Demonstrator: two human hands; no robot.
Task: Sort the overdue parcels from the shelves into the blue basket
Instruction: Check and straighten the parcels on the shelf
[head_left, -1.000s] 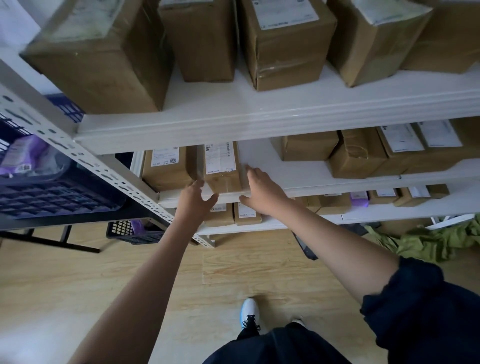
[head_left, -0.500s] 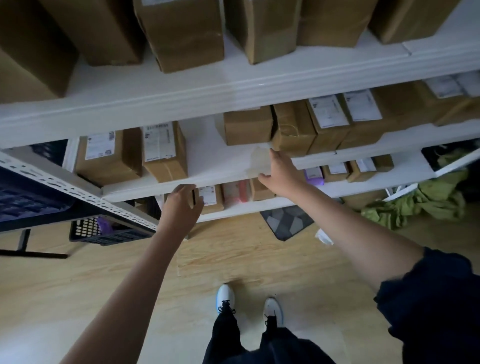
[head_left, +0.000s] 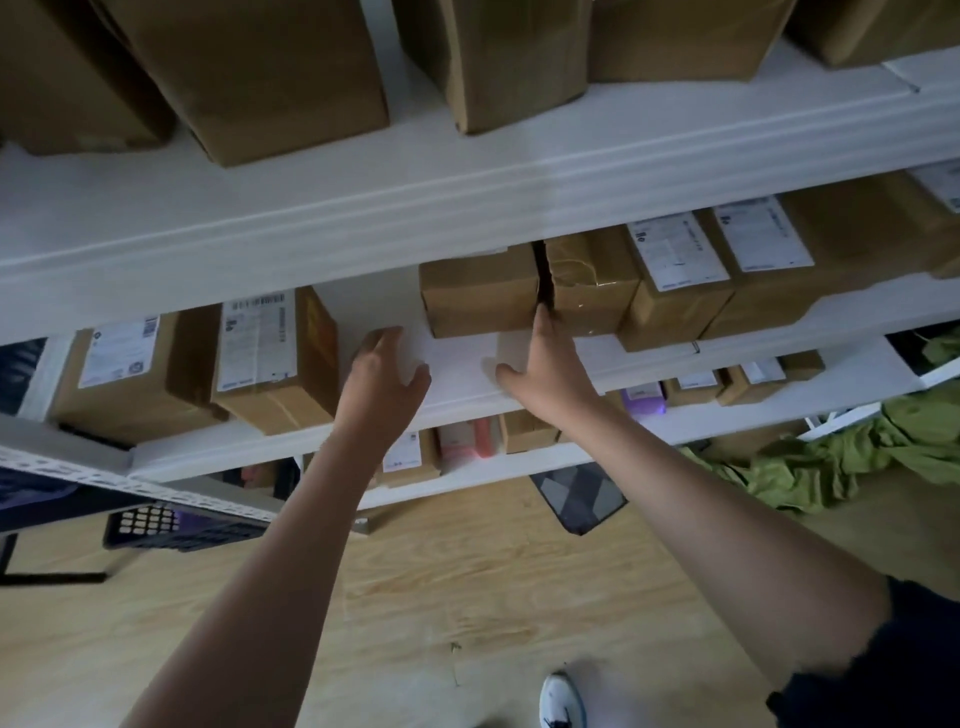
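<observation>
Landmark: the white middle shelf, seen from above.

Far left, below the shelf's left end: a dark blue basket on the floor, mostly hidden behind the perforated shelf post. Something purple shows through its grid; the contents cannot be made out.

On the shelf's left part: two brown parcels side by side, touching. The left labelled parcel lies flat with a white label on top; the barcode parcel just right of it carries a long label with a barcode.

At the shelf's bare middle stretch: the left hand hovers over the white surface, fingers loosely curled, holding nothing. Just right of it, the right hand reaches in with fingers straight; the fingertips touch the front of the gap between the plain parcel and the taped parcel. No grip on either.

On the shelf's right part: more labelled parcels packed close in a row.

Above the shelf: large brown boxes on the top shelf.

Below the shelf: small parcels on a lower shelf, one purple.

Floor below the shelf's right end: crumpled green cloth.
</observation>
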